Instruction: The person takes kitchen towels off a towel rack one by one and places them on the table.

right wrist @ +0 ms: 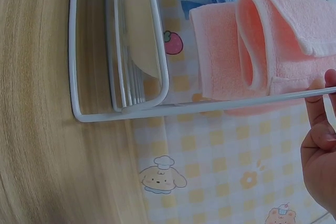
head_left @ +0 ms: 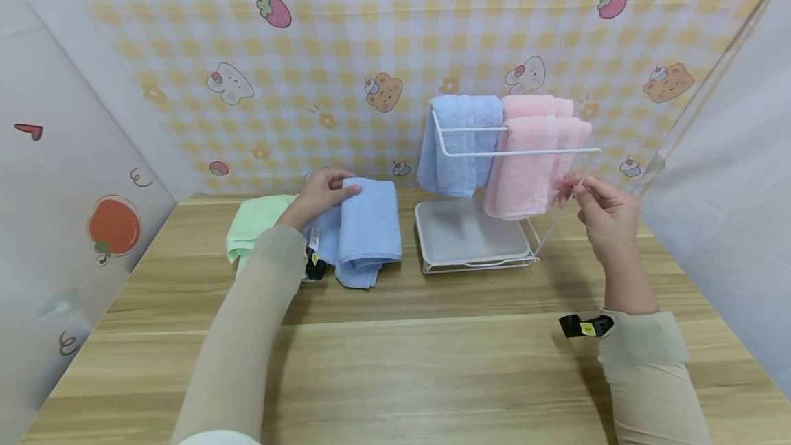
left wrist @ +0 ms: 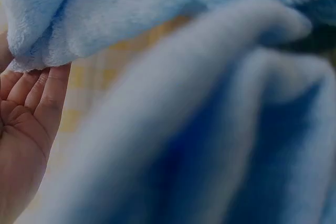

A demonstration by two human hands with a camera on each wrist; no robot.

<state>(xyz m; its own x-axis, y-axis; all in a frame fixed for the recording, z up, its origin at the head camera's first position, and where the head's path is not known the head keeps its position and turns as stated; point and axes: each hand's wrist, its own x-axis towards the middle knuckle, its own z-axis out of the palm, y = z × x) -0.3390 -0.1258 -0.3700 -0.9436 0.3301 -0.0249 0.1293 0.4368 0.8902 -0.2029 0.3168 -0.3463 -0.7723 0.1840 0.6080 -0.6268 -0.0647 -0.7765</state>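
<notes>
My left hand point(head_left: 320, 196) pinches the upper left corner of a folded light-blue towel point(head_left: 372, 222), which hangs close over the table. In the left wrist view the fingers point(left wrist: 50, 93) show below the towel's fluffy edge point(left wrist: 115, 14). At the right, my right hand point(head_left: 608, 215) grips the slanted side wire of a white wire rack point(head_left: 522, 154). Over the rack's upper bars hang another blue towel point(head_left: 454, 174) on the left and pink towels point(head_left: 525, 180) on the right. The right wrist view has the fingertips at the wire, beside the pink towel point(right wrist: 220, 51).
A light-green towel point(head_left: 256, 222) lies on the table at the left, partly behind my left forearm. More blue cloth point(head_left: 327, 232) with a white tag is beside it. The rack's base holds a pale tray point(head_left: 472, 232). A checked, patterned backdrop point(head_left: 346, 47) stands behind the table.
</notes>
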